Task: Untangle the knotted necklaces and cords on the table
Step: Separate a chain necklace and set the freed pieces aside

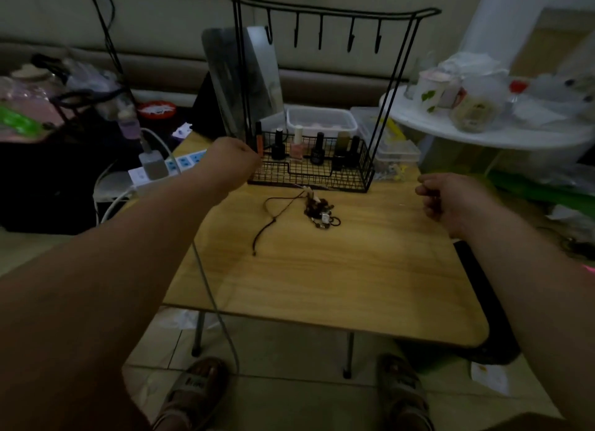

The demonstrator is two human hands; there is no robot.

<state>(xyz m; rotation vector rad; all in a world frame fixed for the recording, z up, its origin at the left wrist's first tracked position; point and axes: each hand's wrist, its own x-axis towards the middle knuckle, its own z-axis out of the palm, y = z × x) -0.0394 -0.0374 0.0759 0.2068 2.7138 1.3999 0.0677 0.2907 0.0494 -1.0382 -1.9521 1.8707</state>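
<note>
Brown cord [269, 224] lay looped left of centre on the surface [354, 285], its far end running into the beaded tangle [318, 210]. Not yet undone, we judged; most work remained. Right hand [447, 200] hovered at the right edge, left hand [236, 163] near the far-left corner. Both were curled; whether either pinched a fine strand we could not tell.

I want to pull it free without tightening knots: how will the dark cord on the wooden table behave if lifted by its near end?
Probably floppy: the dark cord lies in loose curves on the table. Likely very light, being so thin. Its far end seems to run into the beaded tangle, so lifting may drag that along.
</note>
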